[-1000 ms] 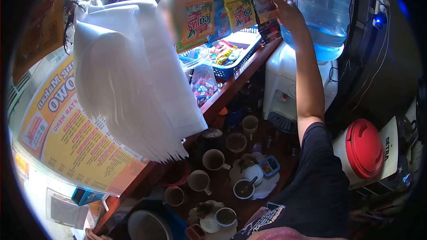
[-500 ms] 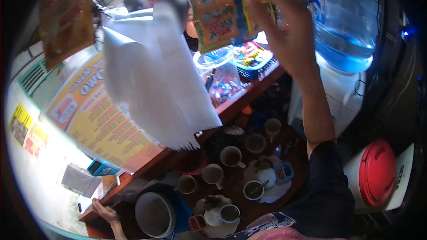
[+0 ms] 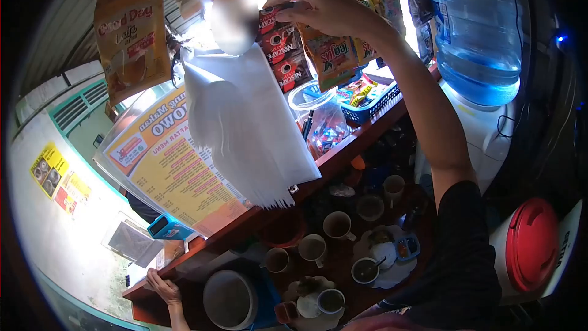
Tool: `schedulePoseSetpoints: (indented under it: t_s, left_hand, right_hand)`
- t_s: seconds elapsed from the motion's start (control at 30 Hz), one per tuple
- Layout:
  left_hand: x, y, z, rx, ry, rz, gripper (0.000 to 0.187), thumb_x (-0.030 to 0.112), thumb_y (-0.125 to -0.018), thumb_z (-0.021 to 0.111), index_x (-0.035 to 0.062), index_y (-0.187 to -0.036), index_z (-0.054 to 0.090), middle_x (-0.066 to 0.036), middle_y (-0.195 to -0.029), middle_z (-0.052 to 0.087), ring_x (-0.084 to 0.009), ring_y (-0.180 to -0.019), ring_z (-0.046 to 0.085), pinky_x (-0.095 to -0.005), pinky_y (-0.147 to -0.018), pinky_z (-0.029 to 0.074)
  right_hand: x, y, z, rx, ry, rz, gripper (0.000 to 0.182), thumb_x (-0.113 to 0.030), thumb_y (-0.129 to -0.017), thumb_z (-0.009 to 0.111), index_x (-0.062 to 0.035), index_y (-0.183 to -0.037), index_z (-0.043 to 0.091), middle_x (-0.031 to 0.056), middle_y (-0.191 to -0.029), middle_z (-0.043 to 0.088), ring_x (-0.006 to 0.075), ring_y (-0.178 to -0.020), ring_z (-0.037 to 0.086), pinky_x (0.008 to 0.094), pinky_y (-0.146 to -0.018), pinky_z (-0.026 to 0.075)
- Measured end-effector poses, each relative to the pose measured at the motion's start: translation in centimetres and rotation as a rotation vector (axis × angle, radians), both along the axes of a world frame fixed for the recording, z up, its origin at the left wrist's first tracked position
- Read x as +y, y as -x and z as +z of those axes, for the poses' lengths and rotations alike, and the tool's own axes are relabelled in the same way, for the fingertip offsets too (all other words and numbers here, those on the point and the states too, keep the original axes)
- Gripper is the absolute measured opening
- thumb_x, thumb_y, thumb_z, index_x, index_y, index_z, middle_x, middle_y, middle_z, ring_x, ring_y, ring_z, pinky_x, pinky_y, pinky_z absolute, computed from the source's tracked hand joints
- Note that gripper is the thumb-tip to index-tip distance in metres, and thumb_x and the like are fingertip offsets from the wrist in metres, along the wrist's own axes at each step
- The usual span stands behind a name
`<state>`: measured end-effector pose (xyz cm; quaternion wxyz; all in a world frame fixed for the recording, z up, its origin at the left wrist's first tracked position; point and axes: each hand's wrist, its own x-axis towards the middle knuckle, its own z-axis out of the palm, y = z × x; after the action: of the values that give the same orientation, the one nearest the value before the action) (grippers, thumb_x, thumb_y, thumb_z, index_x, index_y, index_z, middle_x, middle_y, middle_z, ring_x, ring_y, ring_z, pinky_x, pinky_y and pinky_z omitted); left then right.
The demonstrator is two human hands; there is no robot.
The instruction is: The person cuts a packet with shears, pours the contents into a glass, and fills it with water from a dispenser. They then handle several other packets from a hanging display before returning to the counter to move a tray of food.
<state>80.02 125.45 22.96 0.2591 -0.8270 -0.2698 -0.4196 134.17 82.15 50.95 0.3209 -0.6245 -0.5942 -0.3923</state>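
At the top, my right hand (image 3: 315,9) is closed, thumb and fingers pinching the upper part of a strip of red and black Nescafe coffee sachets (image 3: 286,55). Beside that strip hang green and orange Teajus sachets (image 3: 331,55), just under my right wrist. White paper sheets or bags (image 3: 242,116) hang to the left of the coffee sachets. Low on the left, my left hand (image 3: 165,288) lies over the edge of the wooden counter (image 3: 139,306), its fingers stretched out and holding nothing.
A menu banner (image 3: 174,165) stands along the counter. Cups (image 3: 337,225), plates of food (image 3: 381,251) and a grey pot (image 3: 229,300) sit below. A water dispenser (image 3: 468,129) and red-lidded bucket (image 3: 533,245) are at right. A blue basket (image 3: 373,101) holds snacks.
My right hand has moved left from beside the Teajus sachets and closed on the Nescafe strip. The view has shifted; my left hand stays at the counter edge.
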Motion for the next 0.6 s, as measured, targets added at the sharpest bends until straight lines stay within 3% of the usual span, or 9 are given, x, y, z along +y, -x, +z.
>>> schedulePoseSetpoints:
  t_s: [0.07, 0.17, 0.27, 0.47, 0.6]
  left_hand:
    - [-0.1, -0.1, 0.1, -0.008, -0.023, -0.016, 0.045, 0.029, -0.078, 0.033, -0.0080, -0.101, 0.043, -0.027, -0.107, 0.042, -0.0432, -0.104, 0.039, -0.0514, -0.093, 0.027]
    - [-0.7, -0.2, 0.3, 0.003, 0.009, -0.002, 0.046, 0.032, -0.080, 0.032, -0.0082, -0.101, 0.043, -0.027, -0.107, 0.042, -0.0433, -0.104, 0.039, -0.0519, -0.092, 0.026]
    - [0.0, 0.0, 0.0, 0.001, -0.014, -0.001, 0.048, 0.034, -0.082, 0.032, -0.0081, -0.100, 0.043, -0.027, -0.106, 0.042, -0.0435, -0.103, 0.039, -0.0517, -0.092, 0.026]
    - [-0.1, -0.2, 0.0, -0.008, -0.028, -0.009, 0.043, 0.029, -0.079, 0.032, -0.0082, -0.099, 0.043, -0.028, -0.105, 0.042, -0.0435, -0.103, 0.039, -0.0510, -0.092, 0.027]
    - [0.2, -0.2, -0.4, -0.034, -0.038, -0.036, 0.042, 0.026, -0.077, 0.033, -0.0084, -0.098, 0.043, -0.027, -0.105, 0.042, -0.0435, -0.103, 0.039, -0.0513, -0.092, 0.026]
  right_hand:
    - [-0.1, -0.4, -0.2, -0.008, -0.021, -0.053, 0.029, -0.024, -0.086, 0.056, -0.0114, -0.112, 0.057, 0.0083, -0.100, 0.063, 0.0176, -0.086, 0.062, 0.0300, -0.077, 0.047]
    - [-0.8, -0.7, -1.0, -0.071, -0.053, 0.068, 0.030, -0.023, -0.086, 0.055, -0.0123, -0.114, 0.055, 0.0085, -0.104, 0.062, 0.0185, -0.088, 0.062, 0.0305, -0.077, 0.048]
    - [-1.7, -0.4, -2.1, -0.045, -0.018, -0.132, 0.030, -0.020, -0.086, 0.055, -0.0129, -0.116, 0.054, 0.0078, -0.102, 0.062, 0.0198, -0.087, 0.062, 0.0311, -0.078, 0.048]
    - [-3.1, 0.1, -1.7, 0.093, -0.007, -0.052, 0.030, -0.023, -0.086, 0.056, -0.0120, -0.114, 0.056, 0.0069, -0.090, 0.063, 0.0179, -0.082, 0.062, 0.0290, -0.075, 0.049]
    - [-3.6, 2.6, -1.8, 0.244, -0.002, -0.153, 0.031, -0.032, -0.085, 0.052, -0.0080, -0.103, 0.061, 0.0085, -0.080, 0.064, 0.0162, -0.071, 0.062, 0.0287, -0.066, 0.048]
